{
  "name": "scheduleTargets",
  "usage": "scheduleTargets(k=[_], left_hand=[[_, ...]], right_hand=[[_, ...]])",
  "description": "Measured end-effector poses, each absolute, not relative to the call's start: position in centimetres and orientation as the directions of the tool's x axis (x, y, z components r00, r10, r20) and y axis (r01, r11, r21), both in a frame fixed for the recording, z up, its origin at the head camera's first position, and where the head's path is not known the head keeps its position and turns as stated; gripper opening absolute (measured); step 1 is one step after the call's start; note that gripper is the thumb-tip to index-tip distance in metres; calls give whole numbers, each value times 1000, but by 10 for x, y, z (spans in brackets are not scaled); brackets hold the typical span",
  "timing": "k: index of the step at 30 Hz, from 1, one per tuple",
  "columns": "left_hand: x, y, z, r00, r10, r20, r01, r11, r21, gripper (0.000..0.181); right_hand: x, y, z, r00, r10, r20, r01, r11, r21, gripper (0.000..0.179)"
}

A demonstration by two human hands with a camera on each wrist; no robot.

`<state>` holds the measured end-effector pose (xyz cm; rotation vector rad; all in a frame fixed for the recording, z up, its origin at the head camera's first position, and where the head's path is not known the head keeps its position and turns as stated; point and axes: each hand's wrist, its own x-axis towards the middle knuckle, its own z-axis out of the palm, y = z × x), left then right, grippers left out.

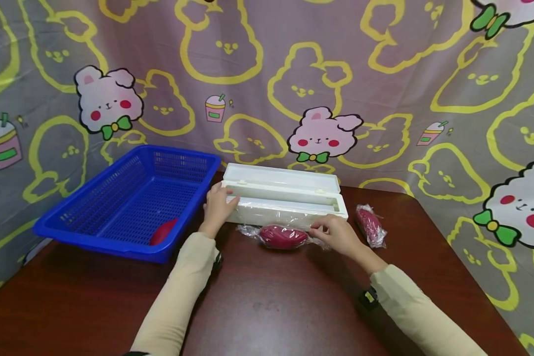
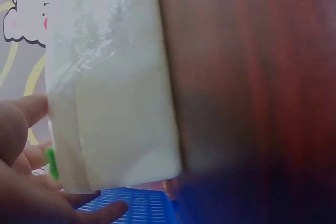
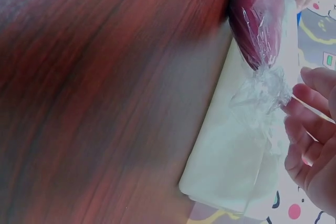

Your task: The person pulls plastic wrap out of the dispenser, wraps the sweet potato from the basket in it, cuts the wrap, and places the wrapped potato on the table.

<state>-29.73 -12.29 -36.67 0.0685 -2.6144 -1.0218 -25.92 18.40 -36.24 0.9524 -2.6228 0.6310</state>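
Note:
A sweet potato (image 1: 283, 237), deep red and wrapped in clear film with gathered ends, lies against the front of a long white cling film box (image 1: 289, 216). The box's lid is up, and film hangs over its front. My left hand (image 1: 217, 206) rests on the box's left end, thumb over the top edge; in the left wrist view its fingers are spread around the corner. My right hand (image 1: 335, 234) is at the film's gathered right end. In the right wrist view its loosely bent fingertips (image 3: 292, 109) touch the film's edge, with thumb and fingers apart.
A blue plastic basket (image 1: 66, 242) stands at the left, holding a red sweet potato (image 1: 163, 231). Another film-wrapped sweet potato (image 1: 370, 225) lies right of the box. Behind the brown table (image 1: 267, 306) hangs a patterned curtain (image 1: 258, 64).

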Motion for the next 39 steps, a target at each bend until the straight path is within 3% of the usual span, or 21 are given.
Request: scheduleTargets(k=[2, 7, 9, 11, 14, 17, 20, 39], left_hand=[[-299, -126, -374, -928, -159, 337, 131, 706, 696, 34], [-375, -151, -463, -806, -183, 563, 322, 662, 677, 45], [-403, -159, -488, -809, -200, 552, 308, 656, 689, 50], [-395, -157, -476, -845, -194, 499, 274, 643, 715, 49], [-352, -146, -427, -910, -179, 374, 198, 605, 771, 46], [-313, -138, -389, -936, -158, 316, 173, 573, 801, 43], [-297, -137, -373, -942, -156, 296, 161, 564, 810, 42], [-300, -138, -373, -950, -197, 241, 159, 357, 920, 41]], right_hand=[[-259, 184, -362, -737, -534, 415, -665, 683, -302, 5], [-259, 183, -362, -693, -537, 481, -699, 664, -265, 5], [-259, 182, -361, -675, -538, 505, -711, 658, -249, 5], [-260, 180, -361, -663, -537, 521, -718, 652, -243, 5], [-260, 178, -361, -656, -539, 528, -726, 641, -248, 5], [-260, 173, -361, -650, -538, 536, -734, 627, -260, 5], [-261, 167, -360, -653, -529, 542, -735, 614, -287, 5], [-289, 98, -345, -627, -507, 592, -779, 438, -449, 5]])
